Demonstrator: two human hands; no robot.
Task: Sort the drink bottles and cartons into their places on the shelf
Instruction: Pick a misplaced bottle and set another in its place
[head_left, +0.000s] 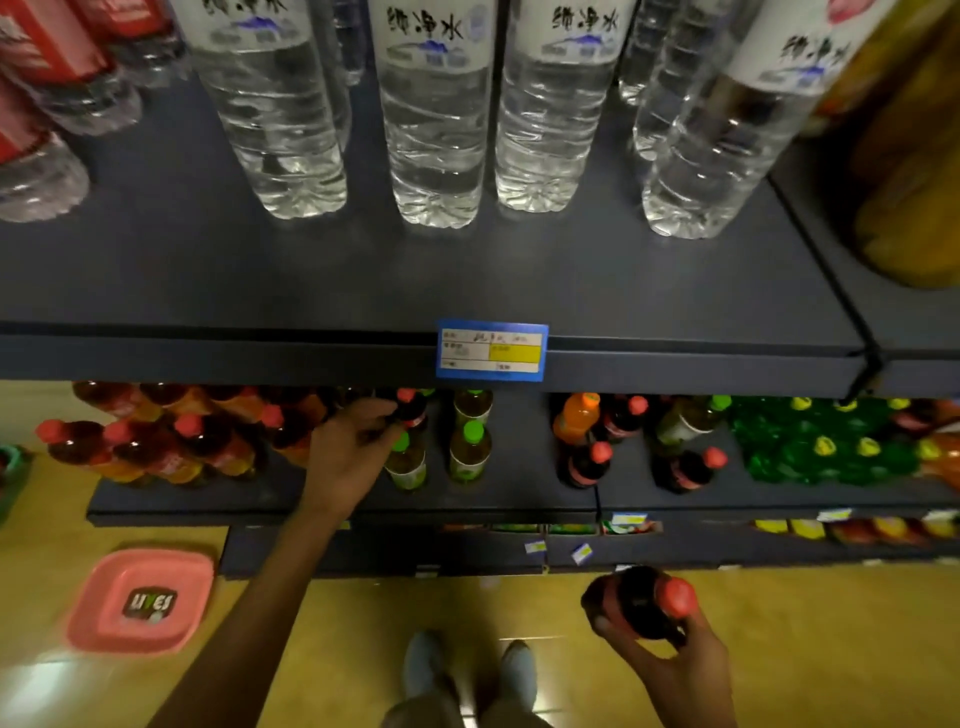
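2 hands (347, 457) (670, 660) grip dark bottles (410, 410) (641, 603); right bottle's cap points up-right.

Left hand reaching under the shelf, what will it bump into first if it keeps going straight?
Most likely the dark bottle with the red cap. The left hand points up and right into the lower shelf, fingertips already at that bottle. A green-capped bottle stands just beside it; depth is hard to judge.

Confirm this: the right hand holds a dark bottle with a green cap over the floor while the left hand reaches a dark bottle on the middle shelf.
Not quite. In the head view, the dark bottle in the right hand has a red cap, not a green one. The rest stands: it is over the floor, and the left hand reaches a dark shelf bottle on the middle shelf.
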